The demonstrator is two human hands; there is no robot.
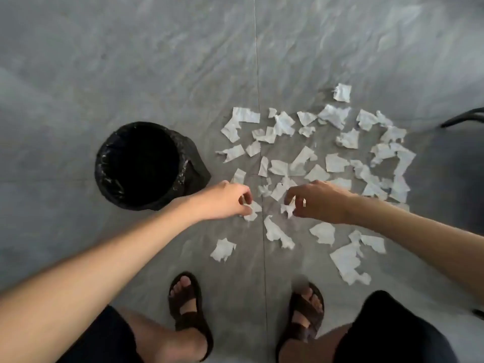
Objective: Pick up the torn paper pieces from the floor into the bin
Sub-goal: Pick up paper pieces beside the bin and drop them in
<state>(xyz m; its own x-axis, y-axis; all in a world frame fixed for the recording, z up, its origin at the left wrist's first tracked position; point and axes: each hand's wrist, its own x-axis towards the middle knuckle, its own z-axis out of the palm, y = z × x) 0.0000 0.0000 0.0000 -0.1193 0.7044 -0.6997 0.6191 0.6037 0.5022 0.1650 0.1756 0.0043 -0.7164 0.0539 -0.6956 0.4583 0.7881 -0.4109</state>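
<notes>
Several torn white paper pieces [309, 163] lie scattered on the grey floor, right of a round bin [104, 179] lined with a black bag. My left hand [225, 199] reaches down near the bin's right side and pinches a small paper piece [252, 212] between thumb and fingers. My right hand [319, 203] is level with it, fingers closed on another small paper piece [288, 209]. Both hands hover low over the near edge of the scatter.
My two feet in dark sandals [188, 307] stand at the bottom of the view, close to the nearest scraps. A dark chair leg [463, 119] juts in at the right edge. Bare grey tile floor [131, 61] stretches beyond the bin and paper.
</notes>
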